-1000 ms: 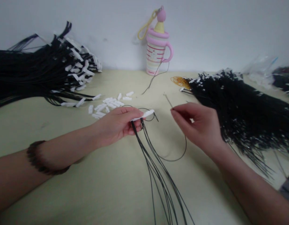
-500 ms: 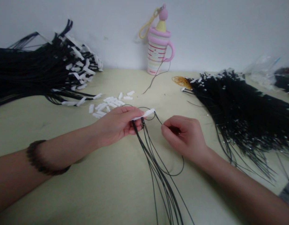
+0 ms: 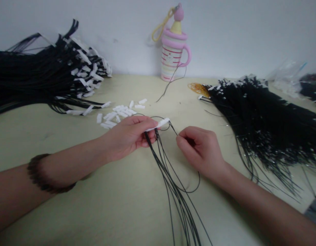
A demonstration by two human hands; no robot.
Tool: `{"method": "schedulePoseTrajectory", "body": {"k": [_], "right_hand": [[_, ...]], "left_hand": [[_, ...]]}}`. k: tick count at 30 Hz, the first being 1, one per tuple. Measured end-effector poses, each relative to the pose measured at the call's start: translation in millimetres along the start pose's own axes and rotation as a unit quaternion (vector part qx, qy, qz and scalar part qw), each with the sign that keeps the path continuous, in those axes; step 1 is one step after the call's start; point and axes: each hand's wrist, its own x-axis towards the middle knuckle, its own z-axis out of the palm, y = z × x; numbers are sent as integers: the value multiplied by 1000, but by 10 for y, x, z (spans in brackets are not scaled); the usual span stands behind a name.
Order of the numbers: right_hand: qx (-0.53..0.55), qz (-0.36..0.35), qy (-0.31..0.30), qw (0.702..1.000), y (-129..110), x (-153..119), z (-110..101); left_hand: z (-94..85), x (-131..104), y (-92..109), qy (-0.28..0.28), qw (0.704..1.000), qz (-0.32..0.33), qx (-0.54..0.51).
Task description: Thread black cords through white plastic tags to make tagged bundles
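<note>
Near the middle of the table, my left hand is closed on a white connector strip, thumb on top. Several thin black wires hang from the strip down toward the front edge. My right hand pinches one black wire between thumb and forefinger, a short way right of the strip. This wire runs from the strip's right end to my fingertips, and a loop of wire shows below the right hand. Behind my left hand lie several small loose white pieces.
A big bundle of black wires with white ends lies at the left. Another black wire bundle spreads across the right, beside orange rubber bands. A pink striped cup stands against the wall. Clear plastic bags sit far right.
Almost nothing differs. Both hands keep their hold, and the wire loop under my right hand has shifted very slightly left.
</note>
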Motion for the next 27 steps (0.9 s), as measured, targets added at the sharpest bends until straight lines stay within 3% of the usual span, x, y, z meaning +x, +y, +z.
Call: {"method": "schedulePoseTrajectory", "body": {"k": [11, 18, 27], "right_hand": [[1, -17, -1, 1000, 21, 4, 52], [27, -78, 70, 994, 26, -3, 105], [68, -98, 53, 991, 9, 11, 155]], "left_hand": [[12, -11, 11, 4, 1000, -3, 15], [37, -42, 15, -33, 994, -1, 100], [24, -40, 0, -46, 994, 4, 100]]}}
